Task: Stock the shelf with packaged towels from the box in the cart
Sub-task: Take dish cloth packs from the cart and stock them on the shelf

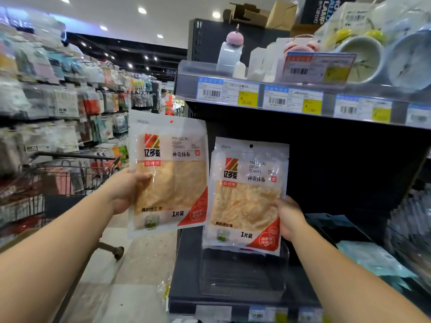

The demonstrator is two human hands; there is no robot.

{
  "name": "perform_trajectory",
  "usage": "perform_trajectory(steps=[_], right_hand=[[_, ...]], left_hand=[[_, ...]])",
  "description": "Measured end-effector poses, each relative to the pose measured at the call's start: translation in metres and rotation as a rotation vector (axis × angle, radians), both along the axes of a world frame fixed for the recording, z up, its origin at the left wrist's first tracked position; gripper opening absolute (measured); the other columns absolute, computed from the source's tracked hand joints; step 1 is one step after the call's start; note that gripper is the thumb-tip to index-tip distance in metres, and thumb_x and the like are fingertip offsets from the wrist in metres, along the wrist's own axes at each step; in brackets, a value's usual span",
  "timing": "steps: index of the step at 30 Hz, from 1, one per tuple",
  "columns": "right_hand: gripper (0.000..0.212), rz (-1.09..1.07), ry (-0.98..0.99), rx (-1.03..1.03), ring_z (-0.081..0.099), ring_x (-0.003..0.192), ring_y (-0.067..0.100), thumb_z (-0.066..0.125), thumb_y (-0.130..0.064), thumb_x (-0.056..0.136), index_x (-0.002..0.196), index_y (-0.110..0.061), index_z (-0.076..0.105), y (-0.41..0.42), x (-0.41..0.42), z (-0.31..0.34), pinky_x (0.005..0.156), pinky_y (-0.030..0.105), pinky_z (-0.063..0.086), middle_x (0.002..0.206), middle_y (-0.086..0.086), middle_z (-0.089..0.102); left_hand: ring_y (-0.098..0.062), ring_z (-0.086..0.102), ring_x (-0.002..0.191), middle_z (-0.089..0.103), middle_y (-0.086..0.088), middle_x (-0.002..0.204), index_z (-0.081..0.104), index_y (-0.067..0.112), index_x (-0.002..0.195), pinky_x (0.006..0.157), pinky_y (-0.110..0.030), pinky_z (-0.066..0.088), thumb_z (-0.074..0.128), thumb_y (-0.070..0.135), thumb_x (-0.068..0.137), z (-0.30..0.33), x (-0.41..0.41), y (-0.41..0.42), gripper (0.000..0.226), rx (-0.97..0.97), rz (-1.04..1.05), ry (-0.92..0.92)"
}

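Observation:
My left hand [129, 190] grips one packaged dish towel [172, 178] by its left edge and holds it upright in front of the shelf end. My right hand [289, 217] holds a small stack of the same orange towel packs [245, 201] by its right edge, upright over the dark lower shelf [238, 276]. A clear divider tray [242, 271] sits on that shelf just below the stack. The wire cart [70, 173] stands to the left behind my left arm; the box in it is not clearly visible.
The shelf above [291, 101] carries price tags along its front edge, with clocks [363, 59] and white items on top. Teal packs [373, 259] lie on the lower shelf to the right. Hanging goods line the aisle wall [58, 101] on the left.

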State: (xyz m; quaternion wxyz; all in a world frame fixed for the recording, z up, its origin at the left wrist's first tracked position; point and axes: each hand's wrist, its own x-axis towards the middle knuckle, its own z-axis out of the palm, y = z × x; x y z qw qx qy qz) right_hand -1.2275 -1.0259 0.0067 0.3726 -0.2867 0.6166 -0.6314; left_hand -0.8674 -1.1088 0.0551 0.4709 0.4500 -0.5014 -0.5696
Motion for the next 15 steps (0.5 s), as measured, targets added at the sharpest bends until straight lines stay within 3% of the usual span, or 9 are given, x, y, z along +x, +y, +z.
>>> perform_trajectory(steps=[8, 10, 12, 15], right_hand=[[0.023, -0.028, 0.023, 0.086, 0.070, 0.092, 0.040, 0.050, -0.010, 0.095, 0.114, -0.015, 0.062, -0.026, -0.017, -0.021, 0.089, 0.059, 0.055, 0.103, 0.017, 0.072], [0.018, -0.028, 0.039, 0.099, 0.070, 0.091, 0.038, 0.048, -0.009, 0.098, 0.110, -0.014, 0.061, -0.025, -0.013, -0.017, 0.085, 0.052, 0.057, 0.100, 0.016, 0.071], [0.017, -0.011, 0.093, 0.117, 0.069, 0.086, 0.035, 0.049, -0.005, 0.098, 0.102, -0.016, 0.061, -0.024, -0.011, -0.015, 0.071, 0.039, 0.058, 0.096, 0.015, 0.070], [0.015, 0.031, 0.277, 0.175, 0.069, 0.079, 0.028, 0.056, -0.005, 0.095, 0.099, -0.019, 0.061, -0.022, -0.013, -0.016, 0.060, 0.032, 0.054, 0.093, 0.011, 0.069]], left_hand=[[-0.025, 0.064, 0.075, 0.067, -0.005, 0.082, 0.063, 0.014, 0.100, 0.072, -0.041, 0.051, 0.052, 0.015, 0.097, 0.002, 0.014, 0.000, 0.011, 0.067, 0.030, 0.056], [-0.025, 0.064, 0.072, 0.068, -0.004, 0.076, 0.062, 0.013, 0.100, 0.071, -0.040, 0.050, 0.052, 0.015, 0.098, 0.002, 0.010, 0.002, 0.011, 0.061, 0.004, 0.052], [-0.023, 0.065, 0.067, 0.068, -0.003, 0.071, 0.063, 0.011, 0.096, 0.068, -0.038, 0.051, 0.052, 0.014, 0.098, 0.002, -0.001, 0.007, 0.012, 0.048, -0.032, 0.033], [-0.018, 0.068, 0.059, 0.069, -0.002, 0.069, 0.063, 0.009, 0.093, 0.059, -0.032, 0.056, 0.053, 0.012, 0.099, -0.001, -0.019, 0.010, 0.012, 0.040, -0.076, 0.026]])
